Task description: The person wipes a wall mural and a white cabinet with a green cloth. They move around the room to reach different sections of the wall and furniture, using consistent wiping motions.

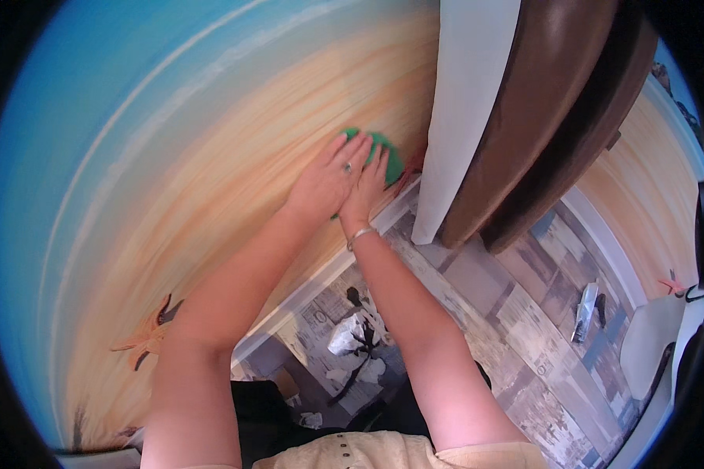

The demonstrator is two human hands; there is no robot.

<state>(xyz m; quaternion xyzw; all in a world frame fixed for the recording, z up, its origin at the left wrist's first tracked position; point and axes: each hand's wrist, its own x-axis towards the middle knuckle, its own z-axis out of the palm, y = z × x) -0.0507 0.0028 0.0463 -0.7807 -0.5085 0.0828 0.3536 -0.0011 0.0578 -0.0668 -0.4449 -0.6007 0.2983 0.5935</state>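
Note:
A green cloth (393,166) is pressed against a wall painted with a beach scene (235,180), close to the wall's lower edge. My left hand (325,178) holds the cloth down from its left side, with a ring on one finger and the fingers pointing up and right. Right beside it, partly overlapped by it, my right hand (366,186) bears on the same cloth, a bracelet (360,234) at its wrist. Much of the cloth is hidden under both hands.
Right of the hands, a white panel (465,117) and tall brown curved pieces (536,102) rise from the patterned floor (516,336). Crumpled silvery and dark scraps (356,336) lie below my arms. A silvery packet (586,313) rests farther right, near a white chair-like thing (649,348).

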